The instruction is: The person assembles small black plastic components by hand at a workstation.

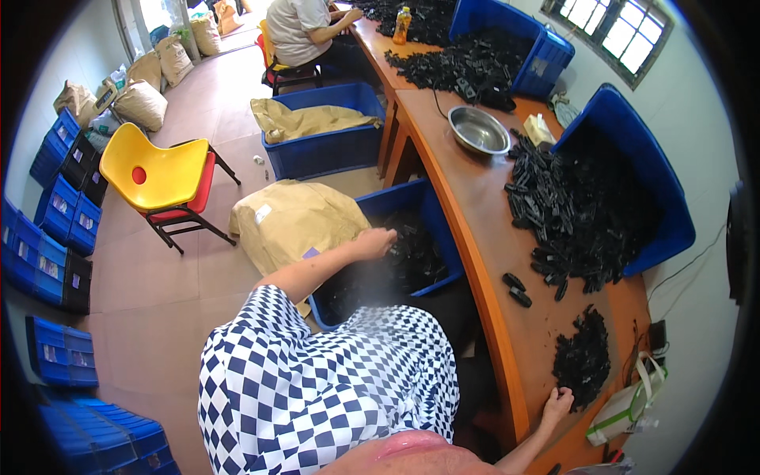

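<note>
My left hand (pixel 376 244) is raised over a blue bin (pixel 455 261) beside the table, its fingers curled closed. Whatever it may hold does not show. Inside that bin lie dark plastic parts (pixel 416 253), partly blurred. At the table's near end, my right hand (pixel 560 401) rests by a small heap of little black pieces (pixel 582 356). Its fingers are bent together at the heap's edge, and anything between them is too small to name. Two longer black parts (pixel 517 290) lie apart on the tabletop, close to a large pile of similar black parts (pixel 554 214).
A tipped blue bin (pixel 665 198) spills the large pile. Beyond it stand a metal bowl (pixel 480 131) and an orange bottle (pixel 402 26). A brown paper sack (pixel 293 218) leans by the floor bin. There is a yellow chair (pixel 150 170) at left; another person (pixel 297 32) sits farther off.
</note>
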Demonstrator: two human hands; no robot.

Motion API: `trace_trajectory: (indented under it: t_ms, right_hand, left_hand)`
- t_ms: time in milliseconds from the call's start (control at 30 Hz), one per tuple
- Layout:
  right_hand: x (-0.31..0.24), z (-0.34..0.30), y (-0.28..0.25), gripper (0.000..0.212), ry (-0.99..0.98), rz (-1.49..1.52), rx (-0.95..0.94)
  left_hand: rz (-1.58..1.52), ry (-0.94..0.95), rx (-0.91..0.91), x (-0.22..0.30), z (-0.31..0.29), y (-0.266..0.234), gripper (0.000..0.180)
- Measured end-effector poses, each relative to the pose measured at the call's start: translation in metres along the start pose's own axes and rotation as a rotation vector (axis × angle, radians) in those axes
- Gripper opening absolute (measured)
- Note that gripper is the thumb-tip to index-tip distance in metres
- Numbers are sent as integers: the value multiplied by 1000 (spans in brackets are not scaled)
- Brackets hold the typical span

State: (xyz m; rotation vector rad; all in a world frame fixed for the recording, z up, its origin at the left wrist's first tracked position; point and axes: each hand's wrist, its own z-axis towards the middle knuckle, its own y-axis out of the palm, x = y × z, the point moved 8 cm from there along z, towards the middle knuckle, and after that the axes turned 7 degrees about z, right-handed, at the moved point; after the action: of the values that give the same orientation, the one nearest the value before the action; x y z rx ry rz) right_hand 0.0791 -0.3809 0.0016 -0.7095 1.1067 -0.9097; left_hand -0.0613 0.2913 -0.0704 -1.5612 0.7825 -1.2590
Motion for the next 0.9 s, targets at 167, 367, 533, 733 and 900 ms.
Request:
trace_trajectory:
  t_ms: [167,367,533,733,900]
  right_hand:
    - [-30,28,14,12,-89,9,35]
    - [-21,45,9,8,38,-14,49]
    - [15,42,1,11,133,61,80]
    - [18,31,2,8,376,353,12]
    - [25,23,17,12,463,698,-46]
  left_hand:
    - [52,-86,-178,-20,2,31,24]
    - [22,-86,-158,-63,-4,71,23]
    - [-29,-149,-180,-81,-20,87,27]
    - [-9,-254,-266,-94,-29,102,27]
    - [-15,-248,-278,-99,-29,107,28]
